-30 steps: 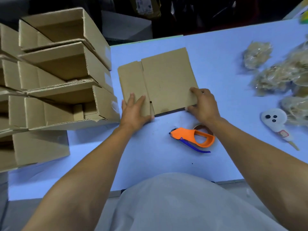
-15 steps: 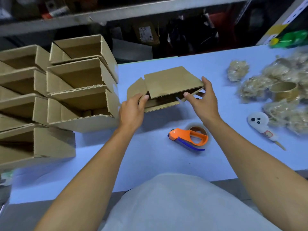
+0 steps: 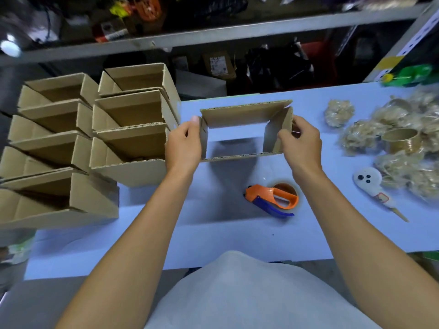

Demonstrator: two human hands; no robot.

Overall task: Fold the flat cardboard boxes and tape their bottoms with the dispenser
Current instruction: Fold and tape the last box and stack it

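A brown cardboard box (image 3: 244,116) is held up above the light blue table (image 3: 213,224), opened into a rectangular tube so the table shows through it. My left hand (image 3: 184,144) grips its left wall, thumb on the outside. My right hand (image 3: 299,143) grips its right wall, fingers curled over the edge. The orange tape dispenser (image 3: 273,198) with a blue blade guard lies on the table below the box, near my right wrist, touched by neither hand.
Several folded open boxes (image 3: 99,138) are stacked in columns at the left of the table. Clear bags of pale filler (image 3: 384,129), a brown tape roll (image 3: 401,141) and a white ghost-shaped fan (image 3: 370,184) lie at the right. Cluttered shelves (image 3: 213,32) stand behind.
The flat box has been lifted off the table and pulled open into a square tube. Both hands moved from pressing it flat to gripping its side walls.
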